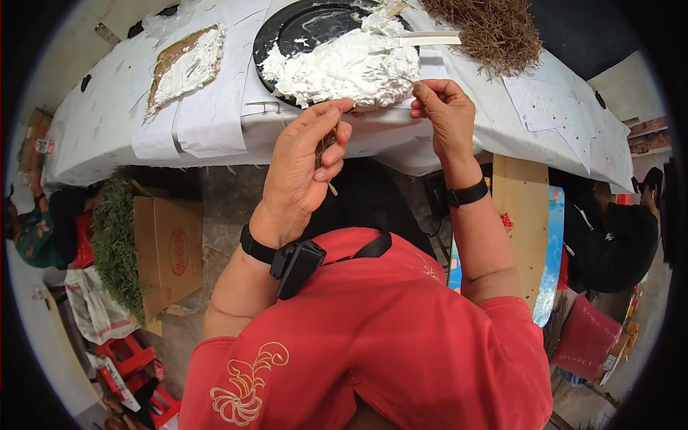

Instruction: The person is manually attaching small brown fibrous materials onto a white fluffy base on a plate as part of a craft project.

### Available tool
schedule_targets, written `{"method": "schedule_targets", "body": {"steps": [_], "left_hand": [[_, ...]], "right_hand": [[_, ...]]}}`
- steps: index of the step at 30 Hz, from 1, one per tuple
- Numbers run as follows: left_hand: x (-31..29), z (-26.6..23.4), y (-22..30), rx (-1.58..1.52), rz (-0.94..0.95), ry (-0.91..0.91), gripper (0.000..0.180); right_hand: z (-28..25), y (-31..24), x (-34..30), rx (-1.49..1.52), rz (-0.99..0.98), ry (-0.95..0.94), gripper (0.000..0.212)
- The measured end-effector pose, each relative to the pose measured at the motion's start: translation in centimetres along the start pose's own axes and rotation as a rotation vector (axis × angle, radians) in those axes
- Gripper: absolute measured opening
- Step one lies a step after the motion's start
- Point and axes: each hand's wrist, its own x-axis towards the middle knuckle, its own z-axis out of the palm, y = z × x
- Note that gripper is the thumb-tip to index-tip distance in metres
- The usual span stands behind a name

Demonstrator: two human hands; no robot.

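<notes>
A mound of white paste fills much of a round black tray at the table's front. Just in front of it, my left hand is closed round a few thin brown twigs, whose ends stick out below the fingers. My right hand, at the tray's right side, pinches a thin dark twig between thumb and fingertips. This twig reaches left over the paste; whether its tip touches it I cannot tell. A pale flat stick lies with one end in the paste.
A heap of brown twigs lies right of the tray. On the left sits a paste-covered board. Papers with red dots lie at right. Below the table stand a cardboard box and green sprigs. Other people work at both sides.
</notes>
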Motion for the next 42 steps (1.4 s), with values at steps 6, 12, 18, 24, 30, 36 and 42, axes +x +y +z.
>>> {"method": "schedule_targets", "body": {"steps": [6, 12, 18, 24, 30, 36, 42], "left_hand": [[0.0, -0.1, 0.4, -0.001, 0.022, 0.006, 0.026], [0.0, -0.5, 0.5, 0.0, 0.037, 0.013, 0.026], [0.1, -0.5, 0.7, 0.015, 0.031, 0.03, 0.026], [0.1, -0.6, 0.7, 0.03, 0.046, 0.046, 0.027], [-0.3, -1.1, 1.0, 0.03, 0.099, 0.085, 0.023], [-0.3, -1.3, 1.0, 0.03, 0.1, 0.079, 0.026], [-0.1, -1.3, 0.7, 0.034, 0.114, 0.083, 0.026]], "right_hand": [[-0.3, -1.7, 1.3, -0.127, -0.12, 0.01, 0.013], [-1.4, -4.1, 2.2, -0.313, -0.122, -0.042, 0.01], [-1.6, -5.3, 2.5, -0.327, -0.145, -0.012, 0.01], [-1.1, -5.4, 1.4, -0.363, -0.363, -0.113, 0.008], [-1.0, -6.3, 0.6, -0.94, -1.093, -0.252, 0.016], [-1.4, -4.6, -0.4, -0.982, -1.133, -0.266, 0.019], [-1.0, -4.7, -0.7, -0.998, -1.195, -0.234, 0.019]]}}
